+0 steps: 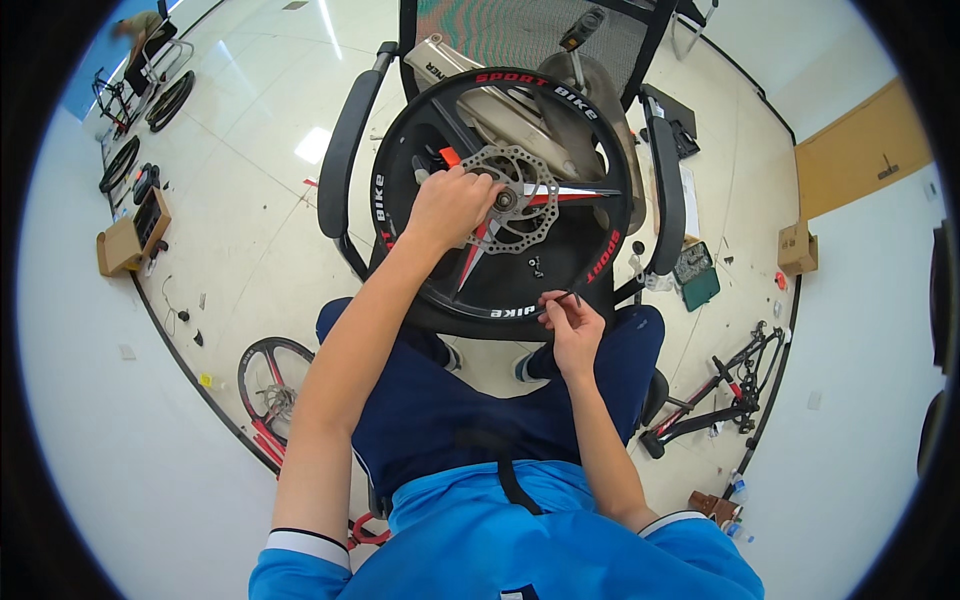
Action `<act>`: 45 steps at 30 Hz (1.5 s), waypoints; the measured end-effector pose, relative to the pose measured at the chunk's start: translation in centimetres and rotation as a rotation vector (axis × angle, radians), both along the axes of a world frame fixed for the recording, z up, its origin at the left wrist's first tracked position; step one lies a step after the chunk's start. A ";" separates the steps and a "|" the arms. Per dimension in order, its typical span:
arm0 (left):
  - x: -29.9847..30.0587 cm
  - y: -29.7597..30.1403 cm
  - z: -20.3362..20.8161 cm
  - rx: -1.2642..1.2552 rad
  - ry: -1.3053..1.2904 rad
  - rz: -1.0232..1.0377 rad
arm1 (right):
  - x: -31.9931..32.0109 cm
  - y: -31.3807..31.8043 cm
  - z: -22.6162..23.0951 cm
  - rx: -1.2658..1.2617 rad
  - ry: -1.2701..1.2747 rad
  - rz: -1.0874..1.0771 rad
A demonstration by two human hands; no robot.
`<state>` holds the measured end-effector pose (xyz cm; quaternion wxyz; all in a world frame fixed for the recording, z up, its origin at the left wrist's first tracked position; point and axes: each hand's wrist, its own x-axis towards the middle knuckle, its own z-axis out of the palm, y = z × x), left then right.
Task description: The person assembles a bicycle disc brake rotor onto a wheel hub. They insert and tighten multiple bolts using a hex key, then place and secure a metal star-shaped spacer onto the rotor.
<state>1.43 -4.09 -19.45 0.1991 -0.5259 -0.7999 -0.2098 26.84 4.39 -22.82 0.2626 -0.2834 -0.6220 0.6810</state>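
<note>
The wheel (500, 190) lies flat on a chair (345, 150) in front of the person; it looks stiff and fairly light, best held by rim or spokes, since the disc (520, 205) at its hub is thin with sharp-looking edges. The left hand (450, 205) reaches out, fingers curled onto the disc. The right hand (572, 322), at the wheel's near rim, pinches a thin dark tool (560, 298).

L hand (450, 205) on brake disc (520, 195); R hand (572, 318) holds maybe hex key (560, 298).

A glossy pale tiled floor (250, 200) reflects ceiling lights, with a black mesh office chair (520, 30) and white walls (860, 420).
</note>
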 end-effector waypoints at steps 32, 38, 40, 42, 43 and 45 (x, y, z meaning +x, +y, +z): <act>13.4 3.0 -10.0 0.001 -0.723 0.174 | 6.0 2.1 -3.2 -0.096 -0.241 0.030; 13.1 3.0 -10.3 -0.004 -0.788 0.133 | 1.5 4.6 -1.2 0.022 -0.213 0.044; 13.3 1.6 -10.3 0.063 -0.760 0.084 | -2.4 6.1 -0.2 0.200 -0.226 0.139; 13.8 -0.2 -10.1 0.141 -0.711 0.055 | -6.4 7.3 0.8 0.368 -0.394 0.184; 14.2 -0.9 -9.7 0.181 -0.680 0.028 | -7.7 8.8 -1.3 0.552 -0.489 0.199; 15.3 -3.2 -9.0 0.268 -0.684 0.067 | -9.3 9.9 -3.0 0.867 -0.662 0.188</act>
